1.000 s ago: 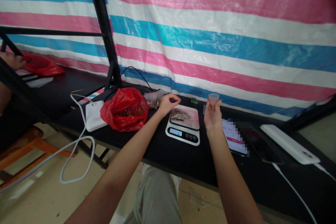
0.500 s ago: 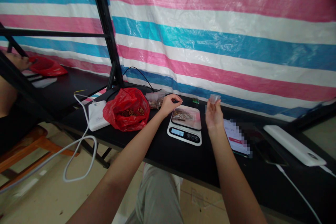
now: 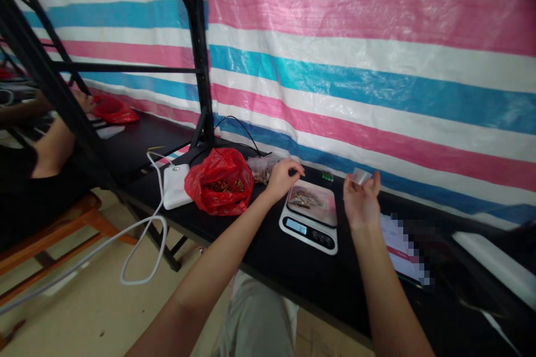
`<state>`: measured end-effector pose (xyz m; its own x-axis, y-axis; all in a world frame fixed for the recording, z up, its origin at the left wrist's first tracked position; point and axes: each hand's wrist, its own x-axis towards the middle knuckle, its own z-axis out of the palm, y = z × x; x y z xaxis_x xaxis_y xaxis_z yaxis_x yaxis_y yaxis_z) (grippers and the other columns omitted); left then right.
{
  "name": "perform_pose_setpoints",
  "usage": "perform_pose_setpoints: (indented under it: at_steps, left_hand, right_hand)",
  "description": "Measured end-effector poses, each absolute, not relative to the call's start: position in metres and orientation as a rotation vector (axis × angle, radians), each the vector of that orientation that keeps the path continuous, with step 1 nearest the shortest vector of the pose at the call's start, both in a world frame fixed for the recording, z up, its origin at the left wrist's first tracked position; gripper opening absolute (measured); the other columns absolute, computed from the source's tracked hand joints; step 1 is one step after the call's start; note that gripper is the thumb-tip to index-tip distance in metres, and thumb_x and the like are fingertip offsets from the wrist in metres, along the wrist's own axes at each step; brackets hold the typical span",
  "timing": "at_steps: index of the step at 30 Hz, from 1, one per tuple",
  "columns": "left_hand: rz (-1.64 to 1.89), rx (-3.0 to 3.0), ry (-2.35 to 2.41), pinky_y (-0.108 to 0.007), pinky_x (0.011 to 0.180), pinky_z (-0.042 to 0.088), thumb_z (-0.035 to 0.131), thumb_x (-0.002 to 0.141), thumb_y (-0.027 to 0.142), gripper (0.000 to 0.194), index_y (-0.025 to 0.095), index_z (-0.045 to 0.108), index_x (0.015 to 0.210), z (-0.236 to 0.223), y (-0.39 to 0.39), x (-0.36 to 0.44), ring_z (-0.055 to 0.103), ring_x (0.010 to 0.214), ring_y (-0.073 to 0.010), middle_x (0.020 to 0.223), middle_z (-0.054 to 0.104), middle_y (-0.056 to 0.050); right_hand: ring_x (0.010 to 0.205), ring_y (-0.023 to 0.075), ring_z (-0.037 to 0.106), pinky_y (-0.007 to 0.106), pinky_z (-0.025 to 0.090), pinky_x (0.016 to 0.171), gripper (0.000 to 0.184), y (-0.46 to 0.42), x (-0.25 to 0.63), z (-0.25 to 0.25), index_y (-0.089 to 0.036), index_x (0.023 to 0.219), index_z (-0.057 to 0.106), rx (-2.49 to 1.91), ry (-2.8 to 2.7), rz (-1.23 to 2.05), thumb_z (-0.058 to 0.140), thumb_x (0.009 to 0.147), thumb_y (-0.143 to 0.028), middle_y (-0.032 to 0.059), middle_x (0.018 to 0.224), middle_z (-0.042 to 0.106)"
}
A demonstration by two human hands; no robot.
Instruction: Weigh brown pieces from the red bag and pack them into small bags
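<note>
Above the back left of a white kitchen scale [image 3: 286,226], my left hand [image 3: 286,179] has its thumb and fingertips drawn together in a pinch. Whatever is between them, if anything, is too small to make out. On the scale's tray lies a clear plastic bag of brown bits [image 3: 307,198], and the display is lit. My right hand [image 3: 360,207], palm up to the right of the scale, grips a small clear plastic bag [image 3: 360,176]. Left of the scale stands an open red plastic bag [image 3: 199,184] with small brown pieces inside. Filled clear bags [image 3: 258,169] lie behind my left wrist.
Small green batteries [image 3: 327,176] lie behind the scale. A partly pixelated phone [image 3: 397,245] and a long white device [image 3: 494,268] are at right. A white power bank [image 3: 176,192] with a cable lies left. Another person's arm [image 3: 54,148] shows beyond the black frame [image 3: 196,39].
The view has swung left, so things on the table appear further right and slightly lower. My right hand has tilted the small clear bag and spread some fingers. My left hand keeps its pinch.
</note>
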<state>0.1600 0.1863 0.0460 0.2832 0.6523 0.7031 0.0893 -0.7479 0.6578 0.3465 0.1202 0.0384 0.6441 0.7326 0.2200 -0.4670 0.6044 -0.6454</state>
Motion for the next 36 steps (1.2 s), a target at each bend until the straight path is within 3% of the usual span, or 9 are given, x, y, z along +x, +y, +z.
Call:
perform_pose_setpoints:
  at_steps: [4,8,10,13,17,21,26,30,36]
  left_hand:
    - [1.872,1.912,0.852,-0.031,0.085,0.043,0.052,0.075,0.007,0.018,0.019,0.064,0.068,0.063,0.118,0.102,0.058,0.09,-0.0159,0.088,0.064,-0.003]
    - [2.128,1.274,1.311,-0.035,0.096,0.036,0.056,0.077,0.02,0.014,0.021,0.062,0.09,0.026,0.057,0.031,0.051,0.107,-0.0197,0.108,0.058,-0.005]
    - [2.05,0.907,1.349,-0.036,0.096,0.037,0.061,0.072,0.025,0.035,0.022,0.054,0.106,0.0,0.046,0.008,0.049,0.11,-0.0216,0.115,0.054,-0.006]
    - [1.873,0.592,1.29,-0.038,0.101,0.033,0.063,0.069,0.024,0.046,0.022,0.05,0.112,-0.025,0.047,-0.002,0.041,0.122,-0.0248,0.128,0.046,-0.009]
    - [1.81,0.343,1.157,-0.035,0.105,0.029,0.061,0.066,0.013,0.054,0.025,0.046,0.117,-0.023,0.063,0.008,0.028,0.132,-0.023,0.141,0.033,-0.007]
    - [1.808,0.324,0.999,-0.032,0.101,0.035,0.057,0.064,0.007,0.044,0.02,0.052,0.106,-0.005,0.083,0.005,0.041,0.124,-0.0212,0.129,0.048,-0.008]
    - [1.689,0.279,1.04,-0.029,0.088,0.043,0.057,0.064,0.007,0.025,0.017,0.057,0.087,0.01,0.088,-0.011,0.057,0.101,-0.0172,0.102,0.063,-0.006]
    - [1.601,0.407,1.033,-0.025,0.08,0.045,0.06,0.061,0.008,0.031,0.017,0.058,0.09,0.011,0.088,-0.015,0.06,0.09,-0.0144,0.098,0.064,-0.004]
    - [1.452,0.8,1.182,-0.028,0.065,0.047,0.068,0.052,0.014,0.037,0.014,0.062,0.088,-0.001,0.109,-0.017,0.061,0.073,-0.0192,0.081,0.066,-0.006]
  right_hand:
    - [0.096,0.0078,0.057,0.028,0.039,0.095,0.03,0.114,0.328,0.049,-0.03,0.106,0.055,-0.546,-0.748,0.755,0.062,0.077,-0.034,-0.0036,0.099,0.059]
    - [0.098,0.0144,0.058,0.037,0.039,0.095,0.031,0.112,0.301,0.047,-0.029,0.104,0.054,-0.727,-0.991,0.696,0.063,0.076,-0.036,0.0006,0.102,0.061]
    - [0.099,0.0181,0.058,0.036,0.041,0.092,0.031,0.113,0.284,0.044,-0.026,0.102,0.056,-0.862,-1.209,0.674,0.064,0.074,-0.037,0.0038,0.104,0.061]
    - [0.098,0.0207,0.058,0.035,0.045,0.087,0.029,0.119,0.249,0.038,-0.023,0.101,0.056,-0.977,-1.546,0.684,0.06,0.076,-0.036,0.0063,0.105,0.061]
    - [0.101,0.0203,0.056,0.037,0.043,0.089,0.027,0.146,0.196,0.024,-0.022,0.104,0.053,-0.966,-1.831,0.549,0.056,0.078,-0.026,0.0056,0.107,0.059]
    - [0.109,0.0196,0.05,0.038,0.037,0.096,0.039,0.169,0.154,0.013,-0.023,0.114,0.05,-0.966,-2.073,0.451,0.051,0.077,-0.013,0.006,0.115,0.056]
    - [0.105,0.0194,0.052,0.034,0.038,0.092,0.043,0.165,0.141,0.014,-0.023,0.111,0.056,-1.081,-2.283,0.241,0.051,0.072,-0.005,0.0052,0.11,0.057]
    - [0.104,0.0193,0.052,0.034,0.036,0.089,0.043,0.16,0.148,0.02,-0.023,0.109,0.057,-1.138,-2.336,0.101,0.049,0.072,-0.002,0.0053,0.111,0.058]
    - [0.104,0.0199,0.053,0.041,0.027,0.094,0.045,0.165,0.156,0.019,-0.024,0.105,0.059,-1.218,-2.309,0.05,0.049,0.069,0.0,0.0045,0.107,0.062]
